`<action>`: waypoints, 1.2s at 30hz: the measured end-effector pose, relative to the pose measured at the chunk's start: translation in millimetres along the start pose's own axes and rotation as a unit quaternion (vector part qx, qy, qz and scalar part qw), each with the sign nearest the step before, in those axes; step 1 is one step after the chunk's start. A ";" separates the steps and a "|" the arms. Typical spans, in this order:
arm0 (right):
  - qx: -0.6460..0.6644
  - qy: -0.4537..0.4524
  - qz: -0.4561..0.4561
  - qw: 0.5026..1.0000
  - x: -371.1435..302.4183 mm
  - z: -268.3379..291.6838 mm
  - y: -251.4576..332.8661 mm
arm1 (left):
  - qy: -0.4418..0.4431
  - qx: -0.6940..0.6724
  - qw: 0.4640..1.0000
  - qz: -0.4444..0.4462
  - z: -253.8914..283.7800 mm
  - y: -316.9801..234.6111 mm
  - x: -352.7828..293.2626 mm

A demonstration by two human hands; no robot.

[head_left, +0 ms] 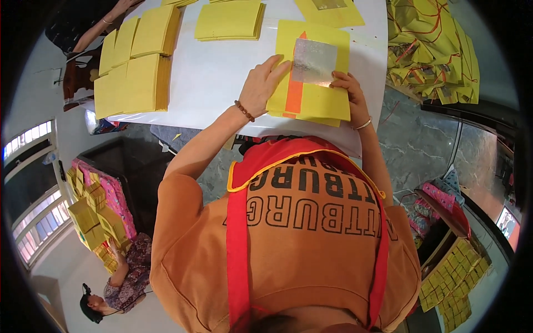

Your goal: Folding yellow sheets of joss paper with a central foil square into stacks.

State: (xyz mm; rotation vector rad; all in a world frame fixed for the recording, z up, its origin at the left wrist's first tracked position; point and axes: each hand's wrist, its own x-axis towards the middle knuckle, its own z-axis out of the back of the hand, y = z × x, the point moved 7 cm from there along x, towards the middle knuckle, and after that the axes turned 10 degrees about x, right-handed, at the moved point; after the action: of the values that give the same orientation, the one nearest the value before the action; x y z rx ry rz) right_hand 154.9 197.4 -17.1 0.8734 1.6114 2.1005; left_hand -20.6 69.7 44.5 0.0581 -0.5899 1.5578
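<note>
A stack of yellow paper sheets [280, 100] lies in front of me on the white tabletop, an orange pointed strip [294, 100] running up the top sheet. Over part of that strip sits a silver foil square [315, 58]. My left hand [262, 86] is open, its fingers stretched out at the sheet's left edge and reaching toward the foil. At the foil's lower right corner, the bent fingers of my right hand [354, 95] are closed on it. Its thumb is hidden.
Yellow paper stacks [133, 83] stand at the table's left, with another stack [229, 21] at the far middle. A loose yellow sheet with foil [330, 12] lies beyond. Yellow bundles with red ties [433, 55] are heaped at right. Another person [125, 272] handles yellow stacks at lower left.
</note>
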 end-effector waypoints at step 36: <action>-0.039 -0.214 -0.242 0.946 0.3 5.5 23.0 | 0.089 -0.319 0.847 0.417 -54.0 49.6 -21.2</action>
State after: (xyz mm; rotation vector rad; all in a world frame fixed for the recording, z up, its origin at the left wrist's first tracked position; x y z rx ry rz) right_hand 160.3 194.9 5.8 0.7474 1.3315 1.5009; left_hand -48.3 73.8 -26.5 -0.9584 -1.0367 2.0700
